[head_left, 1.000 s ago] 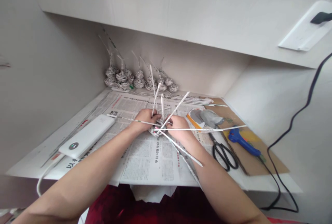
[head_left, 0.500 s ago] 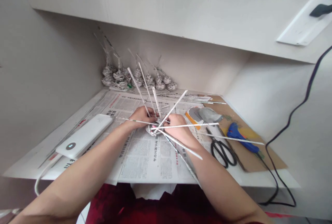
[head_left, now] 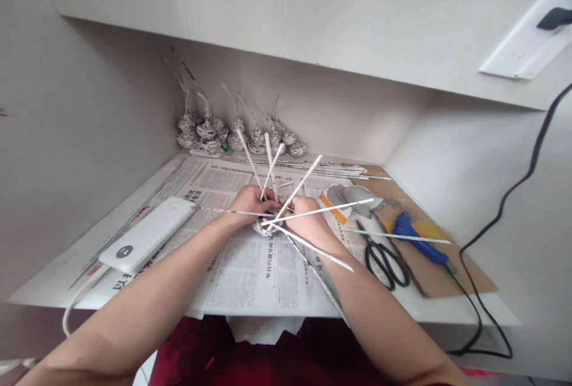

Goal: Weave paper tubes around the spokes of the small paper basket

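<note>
A small round weave of rolled newspaper [head_left: 263, 226] sits on the newspaper-covered table between my hands. Several paper sticks fan out from it, such as a white paper stick [head_left: 306, 183] slanting up to the right. My left hand [head_left: 255, 200] is closed at the far left side of the weave, its fingers pinching at the base of the upright paper sticks. On the right side, my right hand [head_left: 304, 213] is closed too, with its thumb and fingertips at the weave's edge. The sticks partly cover the fingers of both hands.
Several woven paper gourds [head_left: 206, 131] line the back wall, with loose paper sticks [head_left: 330, 170] before them. A white power bank [head_left: 147, 234] lies left. Black scissors [head_left: 385, 262], a blue glue gun [head_left: 417, 238] and brown cardboard [head_left: 465, 273] lie right. A black cable [head_left: 503, 189] hangs there.
A paper stick at the left hand has swung from leaning left to leaning right, across the other upright ones. Both hands stay nearly in place at the weave.
</note>
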Action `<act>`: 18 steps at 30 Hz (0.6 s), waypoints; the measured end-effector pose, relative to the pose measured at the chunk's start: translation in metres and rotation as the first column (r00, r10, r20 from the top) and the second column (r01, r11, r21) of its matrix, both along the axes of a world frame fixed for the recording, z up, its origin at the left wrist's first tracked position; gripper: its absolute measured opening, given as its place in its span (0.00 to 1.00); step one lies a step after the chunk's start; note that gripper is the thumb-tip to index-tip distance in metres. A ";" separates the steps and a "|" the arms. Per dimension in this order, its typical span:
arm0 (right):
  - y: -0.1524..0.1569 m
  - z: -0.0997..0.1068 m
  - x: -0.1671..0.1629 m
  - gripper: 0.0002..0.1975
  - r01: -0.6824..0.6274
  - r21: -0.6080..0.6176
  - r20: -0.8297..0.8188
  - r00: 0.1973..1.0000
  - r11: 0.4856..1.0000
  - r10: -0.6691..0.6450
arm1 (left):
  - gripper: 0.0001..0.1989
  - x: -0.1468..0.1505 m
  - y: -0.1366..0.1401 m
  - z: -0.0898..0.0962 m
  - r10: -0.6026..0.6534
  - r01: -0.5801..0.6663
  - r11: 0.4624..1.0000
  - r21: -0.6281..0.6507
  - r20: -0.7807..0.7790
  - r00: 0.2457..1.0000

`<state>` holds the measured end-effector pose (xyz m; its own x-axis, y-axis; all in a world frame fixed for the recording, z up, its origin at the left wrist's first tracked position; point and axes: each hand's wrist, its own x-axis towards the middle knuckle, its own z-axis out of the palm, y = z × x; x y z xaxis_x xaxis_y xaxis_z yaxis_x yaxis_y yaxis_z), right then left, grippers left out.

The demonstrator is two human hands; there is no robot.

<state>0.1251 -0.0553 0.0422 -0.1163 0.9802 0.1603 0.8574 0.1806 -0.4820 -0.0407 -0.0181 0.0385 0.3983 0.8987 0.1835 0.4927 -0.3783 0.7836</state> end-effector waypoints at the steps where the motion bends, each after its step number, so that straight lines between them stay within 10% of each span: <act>1: 0.000 0.000 0.000 0.07 -0.002 -0.001 -0.027 1.000 1.000 0.002 | 0.09 -0.001 0.001 -0.001 0.014 -0.013 1.000 0.020 -0.021 1.000; 18: -0.002 0.005 0.001 0.06 0.029 0.023 0.007 1.000 0.999 -0.029 | 0.14 -0.006 0.010 -0.010 -0.054 0.053 0.999 0.009 0.130 0.990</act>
<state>0.1262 -0.0578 0.0472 -0.0890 0.9792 0.1822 0.8658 0.1665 -0.4719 -0.0469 -0.0078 0.0284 0.4182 0.8757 0.2414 0.3655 -0.4055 0.8378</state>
